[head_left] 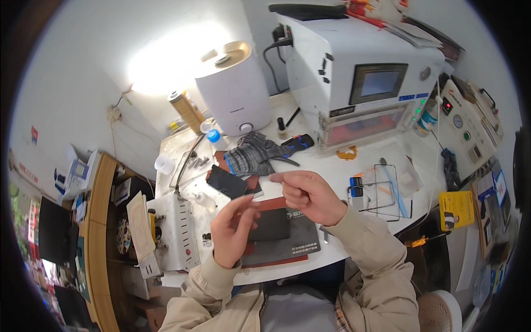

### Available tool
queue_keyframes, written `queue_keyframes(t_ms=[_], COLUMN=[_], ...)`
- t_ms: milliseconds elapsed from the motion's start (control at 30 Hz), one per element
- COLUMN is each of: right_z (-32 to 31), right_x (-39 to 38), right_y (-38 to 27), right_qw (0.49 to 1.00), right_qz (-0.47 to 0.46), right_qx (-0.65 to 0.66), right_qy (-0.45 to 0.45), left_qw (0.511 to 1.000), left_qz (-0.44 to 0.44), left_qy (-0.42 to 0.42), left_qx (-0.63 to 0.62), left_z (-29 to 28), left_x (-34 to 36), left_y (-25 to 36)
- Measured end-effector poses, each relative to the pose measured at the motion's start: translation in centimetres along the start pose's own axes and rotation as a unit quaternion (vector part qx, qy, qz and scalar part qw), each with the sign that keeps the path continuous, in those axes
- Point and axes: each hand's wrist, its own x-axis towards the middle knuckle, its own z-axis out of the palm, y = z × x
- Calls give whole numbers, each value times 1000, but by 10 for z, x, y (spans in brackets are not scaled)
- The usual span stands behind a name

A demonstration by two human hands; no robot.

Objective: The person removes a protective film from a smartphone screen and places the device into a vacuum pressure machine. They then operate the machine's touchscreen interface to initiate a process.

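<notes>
The right hand (310, 195) is raised above the bench with forefinger and thumb drawn narrow, tips nearly meeting; whether they pinch anything I cannot tell. The left hand (232, 229) is lifted beside it, fingers loosely extended toward the right one, holding nothing I can see. Directly beneath the hands lies a dark slab (269, 224) on a black mat (298, 243) edged in red. Just beyond, a phone (227, 181) lies tilted, and past that a striped glove (251, 155). A blue-handled tool (296, 145) rests by the glove. To the right, thin glass frames (387, 191) lie on the white bench (332, 166). Behind stand a white humidifier (235, 94) and a boxy white machine (365, 77).
</notes>
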Motion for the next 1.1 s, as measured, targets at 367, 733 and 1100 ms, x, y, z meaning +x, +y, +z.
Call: queue_keyframes(t_ms=[367,733,1100], right_z=[6,9,-4], right_x=[4,6,13], right_y=[14,26,32], right_qw=[990,977,969], right_qz=[112,152,144], right_qx=[4,-14,117], right_qy=[-84,-151,-164], left_qw=[998,980,948], left_qz=[-7,-130,-108], left_qy=[15,20,-100], left_qx=[-68,-152,-282], left_z=[-1,-23,-20], left_x=[11,15,11], left_y=[-10,-19,-16])
